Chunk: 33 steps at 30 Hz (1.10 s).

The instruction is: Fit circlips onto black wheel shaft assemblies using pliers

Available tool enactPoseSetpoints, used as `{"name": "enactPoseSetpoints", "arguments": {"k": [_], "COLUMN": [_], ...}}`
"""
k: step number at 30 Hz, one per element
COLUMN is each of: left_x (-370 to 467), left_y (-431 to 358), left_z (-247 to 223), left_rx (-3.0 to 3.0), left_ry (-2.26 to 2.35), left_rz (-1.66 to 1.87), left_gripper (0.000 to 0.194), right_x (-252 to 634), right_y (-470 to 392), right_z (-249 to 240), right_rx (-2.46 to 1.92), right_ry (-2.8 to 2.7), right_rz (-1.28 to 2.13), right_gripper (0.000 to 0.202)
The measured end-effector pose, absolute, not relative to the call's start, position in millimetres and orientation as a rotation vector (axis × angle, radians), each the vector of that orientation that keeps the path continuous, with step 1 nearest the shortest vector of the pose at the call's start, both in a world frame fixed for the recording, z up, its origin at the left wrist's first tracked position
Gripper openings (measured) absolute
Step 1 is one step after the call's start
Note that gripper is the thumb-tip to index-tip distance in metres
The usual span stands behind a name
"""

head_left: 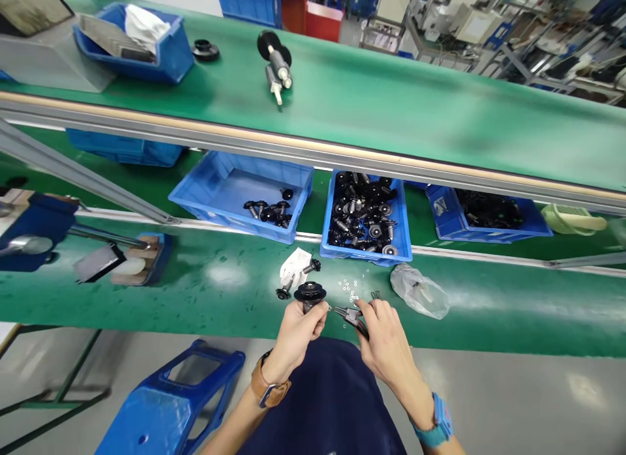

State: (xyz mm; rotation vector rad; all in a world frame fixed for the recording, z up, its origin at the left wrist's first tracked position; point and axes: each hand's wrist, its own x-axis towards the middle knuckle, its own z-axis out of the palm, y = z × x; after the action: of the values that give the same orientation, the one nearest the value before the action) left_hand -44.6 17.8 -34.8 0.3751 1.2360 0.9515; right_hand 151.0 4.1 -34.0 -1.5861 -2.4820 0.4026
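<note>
My left hand [300,334] is closed around a black part with a round flanged top [310,292], its stem hidden in my fingers. A pair of pliers [349,316] is gripped in my right hand [384,334]; its thin tips point left, close to my left fingertips. Whether the tips touch anything is too small to tell. Several small white rings [348,288] lie scattered on the green bench just beyond the pliers. Behind my left hand, a crumpled white glove or cloth [295,267] rests beside two more black parts [283,293].
A blue bin [366,249] full of black parts stands behind my hands; another blue bin [220,181] to its left holds several. To the right lie a clear plastic bag [420,293] and a third bin [489,232]. A metal-edged shelf [313,152] crosses above; a vise [36,230] sits left.
</note>
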Motion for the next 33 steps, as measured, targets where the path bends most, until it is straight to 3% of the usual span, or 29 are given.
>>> {"name": "enactPoseSetpoints", "arguments": {"k": [33], "left_x": [-39.9], "left_y": [34.3], "left_z": [-29.0], "left_rx": [0.441], "left_ry": [1.200], "left_rz": [0.889], "left_gripper": [0.043], "right_x": [152.8], "right_y": [7.4], "right_z": [-33.8], "right_rx": [-1.651], "right_ry": [-2.408], "right_rz": [0.313], "right_gripper": [0.039]}}
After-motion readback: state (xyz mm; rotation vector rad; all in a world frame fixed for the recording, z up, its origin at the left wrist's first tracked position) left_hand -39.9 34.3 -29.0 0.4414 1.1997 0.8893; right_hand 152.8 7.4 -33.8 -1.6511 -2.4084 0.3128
